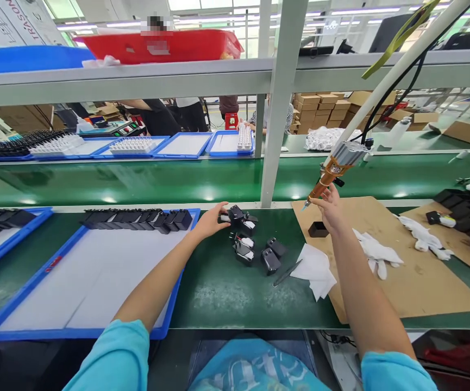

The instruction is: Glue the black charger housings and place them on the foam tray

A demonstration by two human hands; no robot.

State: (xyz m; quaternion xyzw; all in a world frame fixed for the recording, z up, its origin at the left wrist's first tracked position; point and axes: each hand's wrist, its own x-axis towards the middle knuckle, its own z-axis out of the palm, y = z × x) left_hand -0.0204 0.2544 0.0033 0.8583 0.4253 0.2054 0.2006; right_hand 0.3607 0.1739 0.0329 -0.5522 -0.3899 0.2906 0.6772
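Observation:
My left hand (212,221) reaches to the back of the green table. Its thumb and fingers close on a small black part with a pale area (224,218), partly hidden, beside a cluster of black plug-like housings (237,214). My right hand (329,210) is raised, its fingers against the lower end of an orange dispenser (322,182) that hangs from a white arm, nozzle down and left. Below the nozzle a black open box (318,229) sits on brown cardboard (365,293). Between my hands lie open housings with white insides (243,250) and closed black housings (271,260).
Tweezers (287,273) lie by a white cloth (314,269). At left, a blue-rimmed tray (169,312) carries a row of black housings (137,219). White gloves (377,252) and stacked black boxes (469,217) are at right. A metal post (277,108) rises behind the table; other people stand beyond.

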